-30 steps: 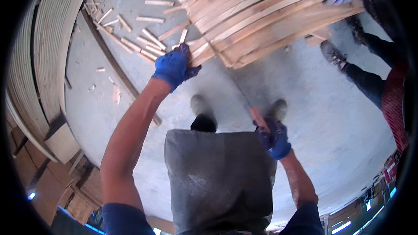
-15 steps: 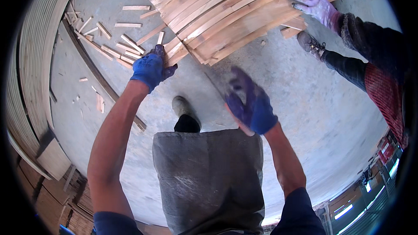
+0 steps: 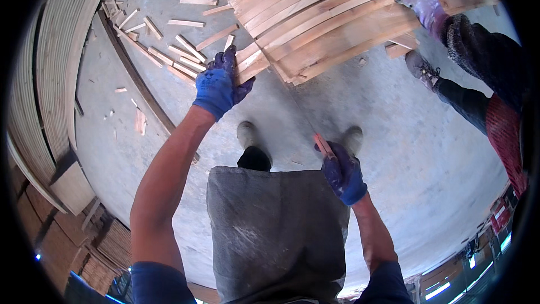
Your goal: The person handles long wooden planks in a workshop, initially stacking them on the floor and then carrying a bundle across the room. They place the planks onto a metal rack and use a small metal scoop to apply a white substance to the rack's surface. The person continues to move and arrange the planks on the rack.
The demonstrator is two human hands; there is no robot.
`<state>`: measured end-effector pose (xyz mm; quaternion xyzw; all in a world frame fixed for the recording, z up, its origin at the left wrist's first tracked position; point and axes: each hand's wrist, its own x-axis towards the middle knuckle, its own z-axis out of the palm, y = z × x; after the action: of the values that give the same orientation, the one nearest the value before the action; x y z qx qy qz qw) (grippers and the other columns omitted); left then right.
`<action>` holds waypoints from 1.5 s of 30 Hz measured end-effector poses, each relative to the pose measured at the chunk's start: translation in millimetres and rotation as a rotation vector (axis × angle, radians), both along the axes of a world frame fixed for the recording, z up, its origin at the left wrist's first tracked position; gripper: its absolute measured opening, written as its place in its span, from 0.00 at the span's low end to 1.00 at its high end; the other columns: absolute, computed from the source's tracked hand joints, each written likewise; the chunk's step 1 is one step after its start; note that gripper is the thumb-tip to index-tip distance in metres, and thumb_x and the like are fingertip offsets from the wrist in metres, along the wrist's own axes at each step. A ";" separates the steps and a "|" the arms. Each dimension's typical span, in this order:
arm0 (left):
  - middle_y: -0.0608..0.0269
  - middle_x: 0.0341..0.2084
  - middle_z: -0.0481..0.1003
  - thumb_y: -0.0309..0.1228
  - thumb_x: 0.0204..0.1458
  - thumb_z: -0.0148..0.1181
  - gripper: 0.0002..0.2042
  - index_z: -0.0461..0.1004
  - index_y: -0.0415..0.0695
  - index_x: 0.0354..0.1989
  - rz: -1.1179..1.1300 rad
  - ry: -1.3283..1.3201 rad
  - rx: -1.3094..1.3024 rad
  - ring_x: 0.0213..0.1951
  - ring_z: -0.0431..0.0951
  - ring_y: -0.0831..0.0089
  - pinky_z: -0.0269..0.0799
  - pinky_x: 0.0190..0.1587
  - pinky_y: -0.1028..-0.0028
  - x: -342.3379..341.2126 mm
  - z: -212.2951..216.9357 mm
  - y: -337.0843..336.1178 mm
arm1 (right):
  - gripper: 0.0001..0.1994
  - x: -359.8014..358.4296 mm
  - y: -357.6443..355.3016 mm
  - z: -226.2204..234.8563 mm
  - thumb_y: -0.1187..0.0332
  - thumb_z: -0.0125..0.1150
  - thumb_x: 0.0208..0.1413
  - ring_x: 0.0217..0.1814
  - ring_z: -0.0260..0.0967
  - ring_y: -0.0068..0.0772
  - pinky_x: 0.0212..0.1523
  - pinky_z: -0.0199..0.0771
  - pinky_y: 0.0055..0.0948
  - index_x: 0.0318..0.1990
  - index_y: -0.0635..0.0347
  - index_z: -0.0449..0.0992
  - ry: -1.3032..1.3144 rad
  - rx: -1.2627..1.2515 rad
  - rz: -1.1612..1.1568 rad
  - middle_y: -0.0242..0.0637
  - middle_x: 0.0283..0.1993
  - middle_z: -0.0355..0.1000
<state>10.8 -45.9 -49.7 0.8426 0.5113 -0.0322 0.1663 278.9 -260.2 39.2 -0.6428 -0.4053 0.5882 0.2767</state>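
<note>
My left hand (image 3: 218, 81), in a blue glove with dark-stained fingers, grips a wooden board end (image 3: 251, 63) at the left side of a stack of pale boards (image 3: 337, 31). Its thumb shows below the near edge. My right hand (image 3: 343, 173), also in a blue glove, is wrapped round the reddish handle of a handsaw (image 3: 322, 143). The saw's thin blade is seen nearly edge-on. It runs up and left from the handle to the boards, beside the end under my left hand.
Offcuts (image 3: 185, 50) litter the floor at the left, beside a long dark strip (image 3: 135, 84). Long boards (image 3: 62, 56) stand along the left side. At the right, a co-worker's gloved hand (image 3: 422, 1) rests on the stack, their shoe (image 3: 421, 68) close by. A grey apron (image 3: 275, 225) covers my front.
My right hand has drawn the saw back toward me and lower, its fingers now closed round the handle. The left hand keeps its place on the board end. The whole view has shifted.
</note>
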 end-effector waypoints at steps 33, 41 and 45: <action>0.48 0.38 0.73 0.47 0.43 0.67 0.29 0.67 0.40 0.49 0.019 0.123 0.001 0.38 0.78 0.49 0.75 0.36 0.53 5.9 3.9 4.2 | 0.15 -28.3 62.9 -65.6 0.67 0.52 0.62 0.38 0.74 0.39 0.33 0.72 0.34 0.55 0.60 0.69 -0.119 0.180 0.137 0.47 0.53 0.70; 0.48 0.39 0.73 0.47 0.42 0.67 0.31 0.67 0.39 0.50 0.022 0.092 0.025 0.38 0.77 0.49 0.75 0.36 0.53 -6.8 0.1 -2.1 | 0.13 -6.7 -12.6 -86.0 0.67 0.53 0.62 0.38 0.75 0.47 0.34 0.74 0.38 0.51 0.62 0.75 0.051 0.112 -0.005 0.46 0.45 0.76; 0.46 0.38 0.73 0.47 0.41 0.68 0.31 0.67 0.39 0.49 0.010 0.032 0.040 0.38 0.77 0.48 0.75 0.35 0.55 5.9 -1.5 3.4 | 0.09 -28.0 12.4 -142.8 0.68 0.51 0.63 0.35 0.75 0.50 0.34 0.74 0.41 0.45 0.59 0.75 -0.169 0.215 0.111 0.45 0.41 0.75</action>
<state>16.7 -42.5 -51.2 0.8425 0.5186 -0.0347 0.1414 250.9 -247.7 -103.6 -0.6333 -0.5226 0.4996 0.2760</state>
